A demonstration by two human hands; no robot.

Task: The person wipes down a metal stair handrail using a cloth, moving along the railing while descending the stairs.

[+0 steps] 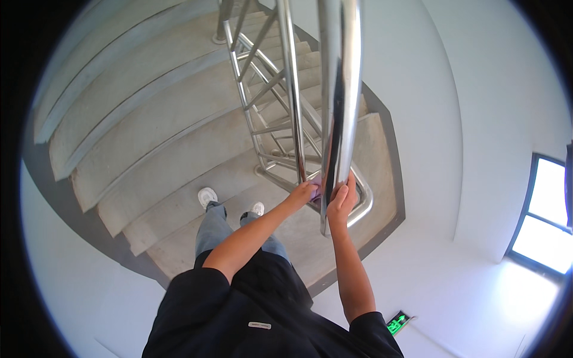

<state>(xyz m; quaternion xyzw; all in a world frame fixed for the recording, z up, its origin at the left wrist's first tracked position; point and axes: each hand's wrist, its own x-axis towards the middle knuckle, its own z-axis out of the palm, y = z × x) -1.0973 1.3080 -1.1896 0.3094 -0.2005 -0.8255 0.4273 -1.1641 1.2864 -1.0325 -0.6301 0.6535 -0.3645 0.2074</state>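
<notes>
A thick polished metal handrail point(342, 89) rises steeply before me, its lower end near my hands. My right hand point(342, 203) grips that end from the right, thumb in front. On its left side, my left hand point(305, 196) holds a light purple cloth point(316, 188), which is partly hidden by the fingers and the rail. Whether the cloth touches the handrail or the thinner metal rail point(293, 98) behind it, I cannot tell. A bent metal tube point(365, 206) curves round just beyond my right hand.
Concrete stairs point(170, 116) climb on the left, and more steps point(309, 60) run beyond the balustrade point(245, 96). My white shoes point(207, 196) stand at the foot of the left flight. A lit green exit sign point(397, 323) and a window point(544, 215) are on the right.
</notes>
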